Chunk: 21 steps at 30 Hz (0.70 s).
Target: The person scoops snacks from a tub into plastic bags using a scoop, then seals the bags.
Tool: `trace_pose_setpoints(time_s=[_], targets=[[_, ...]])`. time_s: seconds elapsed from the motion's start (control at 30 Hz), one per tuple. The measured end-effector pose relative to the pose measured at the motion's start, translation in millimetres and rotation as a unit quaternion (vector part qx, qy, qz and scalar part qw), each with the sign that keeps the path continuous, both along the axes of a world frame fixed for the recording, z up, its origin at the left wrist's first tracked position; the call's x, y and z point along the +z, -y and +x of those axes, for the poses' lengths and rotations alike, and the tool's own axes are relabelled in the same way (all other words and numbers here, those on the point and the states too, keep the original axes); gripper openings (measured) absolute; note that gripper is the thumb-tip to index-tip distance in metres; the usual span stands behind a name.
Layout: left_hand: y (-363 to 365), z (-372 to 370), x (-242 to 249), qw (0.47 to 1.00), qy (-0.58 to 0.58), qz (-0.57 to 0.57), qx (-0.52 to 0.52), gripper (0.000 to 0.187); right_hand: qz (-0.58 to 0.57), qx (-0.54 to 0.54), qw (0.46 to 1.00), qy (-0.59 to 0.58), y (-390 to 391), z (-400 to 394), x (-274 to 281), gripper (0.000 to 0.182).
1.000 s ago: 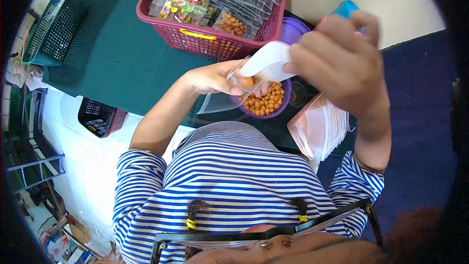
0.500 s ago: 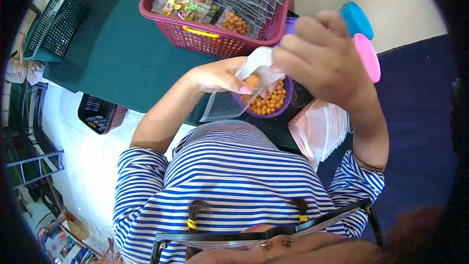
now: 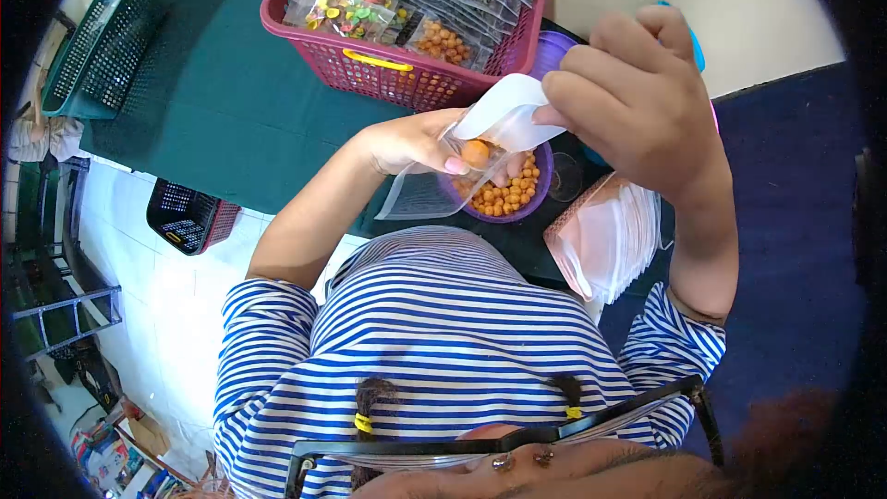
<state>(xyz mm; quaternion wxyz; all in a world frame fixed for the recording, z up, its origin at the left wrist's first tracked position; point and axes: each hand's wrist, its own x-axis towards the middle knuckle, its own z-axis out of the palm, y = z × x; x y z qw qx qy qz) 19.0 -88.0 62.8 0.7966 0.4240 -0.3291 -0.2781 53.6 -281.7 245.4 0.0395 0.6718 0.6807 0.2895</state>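
My left hand (image 3: 411, 143) holds a clear plastic bag (image 3: 418, 194) by its mouth, thumb on the near side, with the bag hanging down to the left. In my right hand (image 3: 647, 111) is a white plastic scoop (image 3: 519, 111), gripped at its right end. The scoop is tilted with its lower part at the bag's mouth. An orange ball-shaped snack (image 3: 476, 153) shows there beside my left thumb. Just below is a purple bowl (image 3: 549, 187) of small orange balls (image 3: 510, 200), partly hidden by my left hand and the bag.
A maroon basket (image 3: 314, 54) packed with filled clear packets (image 3: 351, 17) stands behind my hands. To the right of the bowl lies a stack of flat bags (image 3: 614, 240). A green basket (image 3: 97, 51) stands far left, and a dark basket (image 3: 189, 217) is on the floor.
My right hand has moved a little right and up, and the scoop shows more fully over the bag's mouth. My left hand stays nearly in place.
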Motion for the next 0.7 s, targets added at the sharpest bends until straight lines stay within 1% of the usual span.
trace_pose_setpoints(time_s=[0.1,0.17,0.23,0.37,0.43,0.5,0.57,0.63,0.7], targets=[[-0.3,-0.3,-1.9,1.000,-0.004,-0.009,0.001,0.084,0.008,0.009,1.000,-0.004,1.6,2.4,2.8,0.025],[-0.1,1.1,-7.0,1.000,0.000,-0.013,0.004,0.084,-0.006,0.008,0.999,-0.036,-0.3,1.0,2.2,0.023],[-0.1,2.6,-13.4,1.000,-0.001,-0.003,-0.011,0.085,-0.006,0.009,1.000,-0.026,-1.5,-0.2,-2.5,0.023],[1.7,-1.0,-7.6,1.000,-0.009,-0.010,0.003,0.085,-0.025,0.006,0.999,-0.021,-3.3,-2.9,-9.9,0.020],[2.2,-3.5,-1.1,0.999,-0.037,0.028,-0.014,0.084,-0.029,0.015,0.999,-0.031,-5.6,-3.2,-22.9,0.019],[2.9,-3.1,-3.9,0.999,-0.036,0.025,-0.007,0.084,-0.036,0.019,0.998,-0.039,-4.8,-4.0,-28.4,0.019],[2.2,-3.0,-2.4,0.999,-0.034,0.023,0.000,0.084,-0.027,0.023,0.999,-0.042,-5.7,-2.3,-25.9,0.019],[2.0,-3.7,2.8,1.000,-0.005,0.020,0.003,0.079,-0.018,0.026,0.998,-0.045,-4.4,-2.8,-18.6,0.019],[0.2,-1.6,1.8,1.000,0.004,0.011,-0.001,0.080,-0.021,0.003,1.000,-0.011,-2.0,-4.1,-4.2,0.020]])
